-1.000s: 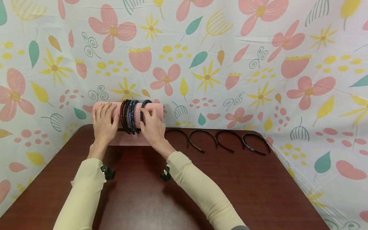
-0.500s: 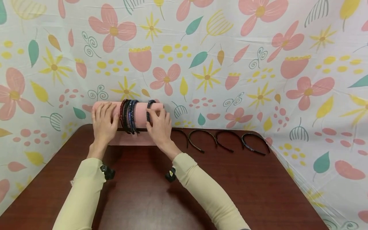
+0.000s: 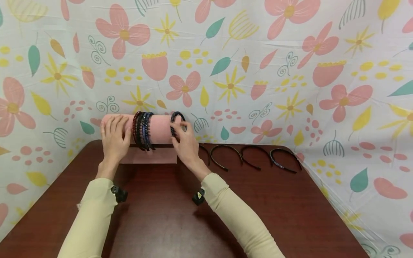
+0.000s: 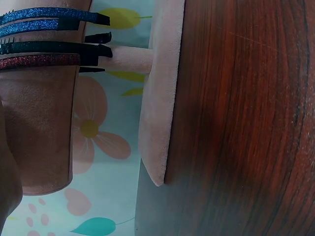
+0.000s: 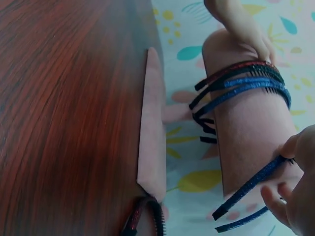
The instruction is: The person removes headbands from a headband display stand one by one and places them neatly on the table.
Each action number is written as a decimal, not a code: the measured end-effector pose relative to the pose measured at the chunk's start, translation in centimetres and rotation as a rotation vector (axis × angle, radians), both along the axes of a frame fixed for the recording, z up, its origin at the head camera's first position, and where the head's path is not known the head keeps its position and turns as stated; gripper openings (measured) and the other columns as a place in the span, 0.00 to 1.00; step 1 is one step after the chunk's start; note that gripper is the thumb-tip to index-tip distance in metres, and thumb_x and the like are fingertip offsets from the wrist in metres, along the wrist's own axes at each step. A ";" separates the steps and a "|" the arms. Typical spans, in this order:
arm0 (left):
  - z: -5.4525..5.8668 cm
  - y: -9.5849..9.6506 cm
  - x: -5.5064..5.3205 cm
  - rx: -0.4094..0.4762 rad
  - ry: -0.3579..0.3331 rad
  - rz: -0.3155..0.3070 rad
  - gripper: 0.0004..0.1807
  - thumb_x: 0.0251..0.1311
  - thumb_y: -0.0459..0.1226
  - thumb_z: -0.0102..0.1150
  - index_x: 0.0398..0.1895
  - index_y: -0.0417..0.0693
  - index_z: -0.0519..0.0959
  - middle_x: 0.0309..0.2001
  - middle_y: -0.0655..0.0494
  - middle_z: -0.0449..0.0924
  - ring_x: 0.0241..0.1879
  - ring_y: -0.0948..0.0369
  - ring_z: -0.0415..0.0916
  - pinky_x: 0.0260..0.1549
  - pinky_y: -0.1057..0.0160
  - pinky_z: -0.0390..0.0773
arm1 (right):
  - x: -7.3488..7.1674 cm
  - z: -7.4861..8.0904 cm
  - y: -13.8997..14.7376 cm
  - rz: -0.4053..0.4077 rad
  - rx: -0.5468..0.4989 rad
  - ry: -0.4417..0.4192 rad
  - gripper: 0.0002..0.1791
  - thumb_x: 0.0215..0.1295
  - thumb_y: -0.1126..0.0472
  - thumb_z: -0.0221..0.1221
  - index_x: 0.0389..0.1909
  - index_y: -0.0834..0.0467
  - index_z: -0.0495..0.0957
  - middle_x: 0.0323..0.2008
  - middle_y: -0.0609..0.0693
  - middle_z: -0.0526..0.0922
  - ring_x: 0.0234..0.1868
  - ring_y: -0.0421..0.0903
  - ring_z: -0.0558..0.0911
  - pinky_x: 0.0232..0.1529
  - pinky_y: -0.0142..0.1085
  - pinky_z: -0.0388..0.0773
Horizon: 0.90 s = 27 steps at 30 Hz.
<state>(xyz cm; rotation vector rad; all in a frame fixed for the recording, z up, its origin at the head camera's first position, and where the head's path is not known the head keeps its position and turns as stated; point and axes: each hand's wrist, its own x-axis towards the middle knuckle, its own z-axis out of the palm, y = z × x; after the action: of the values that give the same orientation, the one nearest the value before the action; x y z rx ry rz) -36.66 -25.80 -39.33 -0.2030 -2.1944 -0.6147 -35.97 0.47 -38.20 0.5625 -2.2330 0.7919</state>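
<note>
A pink padded roll (image 3: 160,129) stands on a flat pink base (image 3: 148,156) at the back of the table. My left hand (image 3: 113,140) rests over the roll's left end, its fingers on top. Several toothed headbands (image 3: 142,130), dark red, black-green and blue, sit around the middle of the roll. At the right end, my right hand (image 3: 188,146) pinches a glittery blue headband (image 5: 250,188) between thumb and fingers. This headband is tilted and its tips point downward in the right wrist view. Only an edge of the left hand (image 4: 9,182) shows in the left wrist view.
Several headbands lie in a row at the table's back right, among them a gold-trimmed one (image 3: 219,165), a black one (image 3: 255,147) and a blue-patterned one (image 3: 282,167). A floral cloth (image 3: 238,53) hangs right behind the brown table (image 3: 161,208).
My right hand has moved right with the blue headband, sliding it along the roll to the right end, where it now tilts. The left hand stays on the roll.
</note>
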 end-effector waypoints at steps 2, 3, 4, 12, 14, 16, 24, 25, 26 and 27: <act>0.0 0.0 0.0 -0.003 0.002 0.000 0.25 0.74 0.49 0.42 0.67 0.48 0.69 0.71 0.47 0.65 0.74 0.48 0.52 0.77 0.45 0.34 | 0.1 0.1 0.4 0.012 -0.007 -0.032 0.27 0.65 0.59 0.65 0.64 0.40 0.75 0.60 0.53 0.71 0.20 0.40 0.74 0.13 0.28 0.60; 0.0 -0.1 0.0 -0.004 0.005 -0.001 0.25 0.74 0.49 0.42 0.67 0.48 0.70 0.71 0.46 0.65 0.74 0.48 0.52 0.77 0.44 0.34 | 0.0 0.2 0.6 0.017 -0.013 -0.046 0.27 0.64 0.59 0.65 0.64 0.40 0.75 0.58 0.53 0.72 0.20 0.39 0.75 0.13 0.27 0.61; 0.0 -0.1 0.0 -0.005 0.006 -0.002 0.25 0.74 0.49 0.42 0.67 0.48 0.70 0.71 0.46 0.65 0.74 0.48 0.52 0.77 0.44 0.34 | 0.0 0.2 0.8 0.026 -0.018 -0.061 0.28 0.65 0.59 0.65 0.65 0.40 0.74 0.57 0.53 0.73 0.21 0.39 0.77 0.14 0.27 0.62; -0.2 -0.4 0.1 0.005 0.010 0.004 0.25 0.73 0.48 0.42 0.67 0.47 0.70 0.71 0.46 0.65 0.74 0.48 0.52 0.77 0.46 0.34 | -0.2 0.4 2.0 0.105 -0.026 -0.141 0.28 0.66 0.61 0.63 0.67 0.44 0.72 0.41 0.50 0.77 0.27 0.41 0.78 0.22 0.27 0.69; -0.3 -0.4 0.1 0.004 0.011 0.003 0.25 0.73 0.48 0.42 0.67 0.47 0.70 0.70 0.46 0.65 0.74 0.47 0.52 0.77 0.46 0.33 | -0.2 0.4 2.2 0.107 -0.013 -0.133 0.28 0.66 0.61 0.63 0.67 0.45 0.72 0.39 0.50 0.77 0.27 0.41 0.76 0.23 0.28 0.69; -0.4 -0.3 0.1 0.003 0.015 0.001 0.25 0.73 0.48 0.42 0.67 0.47 0.70 0.70 0.46 0.65 0.74 0.47 0.52 0.77 0.46 0.33 | -0.1 0.5 2.5 0.102 -0.003 -0.118 0.28 0.65 0.62 0.63 0.67 0.46 0.72 0.37 0.49 0.76 0.27 0.41 0.75 0.24 0.29 0.68; -0.3 0.0 0.2 0.006 0.018 0.002 0.25 0.74 0.48 0.43 0.67 0.47 0.70 0.70 0.46 0.65 0.74 0.48 0.52 0.77 0.46 0.33 | 0.7 0.5 4.4 0.098 0.040 -0.118 0.29 0.65 0.63 0.64 0.67 0.52 0.72 0.38 0.49 0.77 0.28 0.41 0.75 0.25 0.31 0.70; -0.3 0.0 0.1 0.003 0.016 0.003 0.25 0.74 0.48 0.42 0.67 0.47 0.70 0.71 0.46 0.65 0.74 0.48 0.52 0.77 0.46 0.33 | 0.8 0.4 4.7 0.101 0.049 -0.119 0.29 0.65 0.63 0.64 0.67 0.52 0.72 0.38 0.49 0.77 0.29 0.41 0.76 0.25 0.31 0.70; -0.3 0.0 0.0 0.002 0.012 0.005 0.25 0.74 0.48 0.42 0.67 0.47 0.69 0.71 0.46 0.65 0.74 0.48 0.52 0.77 0.46 0.33 | 0.9 0.3 4.9 0.105 0.056 -0.122 0.29 0.64 0.63 0.65 0.67 0.53 0.72 0.38 0.49 0.77 0.29 0.41 0.76 0.26 0.31 0.72; -0.2 0.1 0.0 0.001 0.009 0.005 0.25 0.74 0.48 0.42 0.67 0.47 0.69 0.71 0.46 0.65 0.74 0.48 0.51 0.77 0.46 0.33 | 1.1 0.3 5.2 0.111 0.064 -0.127 0.29 0.64 0.63 0.65 0.67 0.54 0.72 0.38 0.49 0.78 0.30 0.41 0.77 0.27 0.31 0.73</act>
<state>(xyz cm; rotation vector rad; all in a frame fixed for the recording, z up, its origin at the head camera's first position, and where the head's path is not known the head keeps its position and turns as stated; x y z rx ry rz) -36.67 -25.74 -39.56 -0.1992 -2.1852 -0.6106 -34.89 5.66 -37.95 0.6894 -2.3674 0.8348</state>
